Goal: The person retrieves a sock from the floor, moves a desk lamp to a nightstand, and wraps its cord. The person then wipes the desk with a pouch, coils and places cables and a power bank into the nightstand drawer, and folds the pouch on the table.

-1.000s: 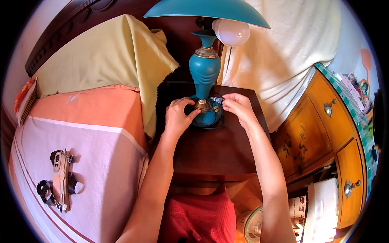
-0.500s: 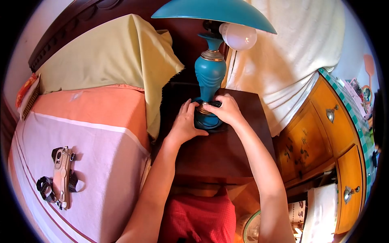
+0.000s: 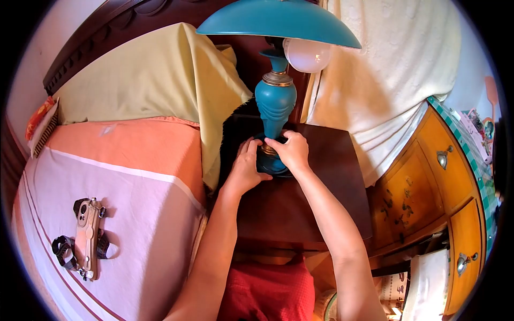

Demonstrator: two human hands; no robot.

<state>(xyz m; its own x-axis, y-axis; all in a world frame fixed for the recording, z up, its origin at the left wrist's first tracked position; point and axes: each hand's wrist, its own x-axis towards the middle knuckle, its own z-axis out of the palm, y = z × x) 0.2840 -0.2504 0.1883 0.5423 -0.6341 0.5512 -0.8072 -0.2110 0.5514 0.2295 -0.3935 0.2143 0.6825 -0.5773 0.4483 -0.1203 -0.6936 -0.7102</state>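
A teal table lamp (image 3: 276, 101) stands upright on a dark brown nightstand (image 3: 332, 176), with a domed shade (image 3: 278, 21) and a white bulb (image 3: 308, 55) under it. My left hand (image 3: 246, 167) is curved round the left side of its base, thumb at the front and fingers toward the back. On the other side, my right hand (image 3: 292, 151) grips the base, its thumb by the gold ring above the foot. Between them my hands hide much of the base.
To the left is a bed (image 3: 107, 176) bearing a phone in a strapped mount (image 3: 88, 239). A yellow-green cloth (image 3: 144, 80) drapes over the pillow area. Behind the nightstand hangs a cream curtain (image 3: 396, 59). At right stands a wooden cabinet (image 3: 412, 187) with drawers.
The lamp has shifted slightly left against the nightstand, both hands on it. My right hand has moved left and wraps closer round the base. The view has tilted a little.
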